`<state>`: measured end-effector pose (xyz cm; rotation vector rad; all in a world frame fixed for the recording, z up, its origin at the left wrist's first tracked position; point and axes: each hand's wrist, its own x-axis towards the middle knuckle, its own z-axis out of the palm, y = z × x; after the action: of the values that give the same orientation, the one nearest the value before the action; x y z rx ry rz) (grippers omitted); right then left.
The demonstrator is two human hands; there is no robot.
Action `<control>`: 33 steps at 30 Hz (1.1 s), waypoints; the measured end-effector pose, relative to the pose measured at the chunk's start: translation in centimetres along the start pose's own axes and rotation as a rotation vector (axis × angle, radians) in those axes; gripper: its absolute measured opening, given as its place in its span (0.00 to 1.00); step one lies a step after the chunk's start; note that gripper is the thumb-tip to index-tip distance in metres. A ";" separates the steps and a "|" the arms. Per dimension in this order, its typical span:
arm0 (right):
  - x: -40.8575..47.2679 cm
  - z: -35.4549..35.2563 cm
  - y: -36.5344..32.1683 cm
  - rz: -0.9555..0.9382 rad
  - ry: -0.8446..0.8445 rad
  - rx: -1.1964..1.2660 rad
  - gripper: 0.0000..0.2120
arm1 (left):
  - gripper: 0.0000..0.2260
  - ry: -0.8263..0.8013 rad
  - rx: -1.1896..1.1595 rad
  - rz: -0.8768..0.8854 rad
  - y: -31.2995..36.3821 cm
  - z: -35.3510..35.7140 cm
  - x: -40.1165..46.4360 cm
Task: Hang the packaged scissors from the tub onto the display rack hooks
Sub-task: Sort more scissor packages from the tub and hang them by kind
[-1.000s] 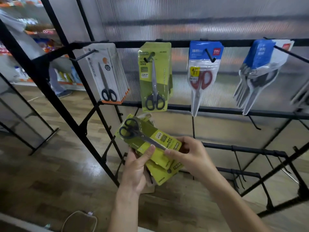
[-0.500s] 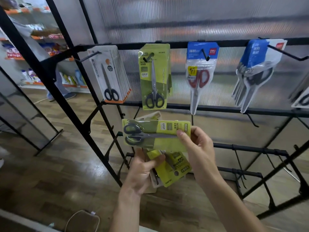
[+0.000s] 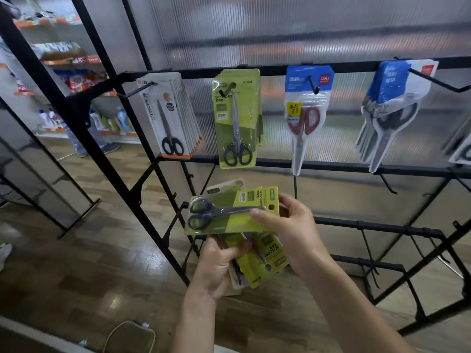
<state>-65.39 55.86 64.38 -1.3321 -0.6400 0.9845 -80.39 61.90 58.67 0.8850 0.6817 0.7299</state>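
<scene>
Green-carded scissors pack [image 3: 229,212] lies sideways in front of the display rack's [image 3: 280,70] lower bars, pinched at its hang-hole end by the right hand [image 3: 288,225], thumb on the front. Just beneath, the left hand [image 3: 216,266] grips a stack of matching packs [image 3: 265,256]. Above, hung green packs [image 3: 237,118] fill one hook on the rack's top bar, between white packs [image 3: 170,115] and blue-topped packs [image 3: 305,108].
</scene>
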 end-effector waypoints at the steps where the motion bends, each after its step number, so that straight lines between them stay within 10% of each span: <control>1: -0.1 0.0 0.1 0.039 -0.042 -0.029 0.17 | 0.21 -0.004 -0.007 -0.009 0.1 -0.1 -0.1; 23: 3.6 3.7 -7.3 -0.446 -0.088 0.219 0.13 | 0.34 0.109 0.103 0.055 1.5 -1.9 1.8; 33: 7.7 6.5 -9.9 -0.369 0.022 0.176 0.18 | 0.32 0.121 0.118 0.090 2.2 -3.3 2.3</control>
<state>-65.15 66.28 74.03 -1.0228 -0.7336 0.7067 -82.21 66.09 58.48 0.9901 0.8027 0.8357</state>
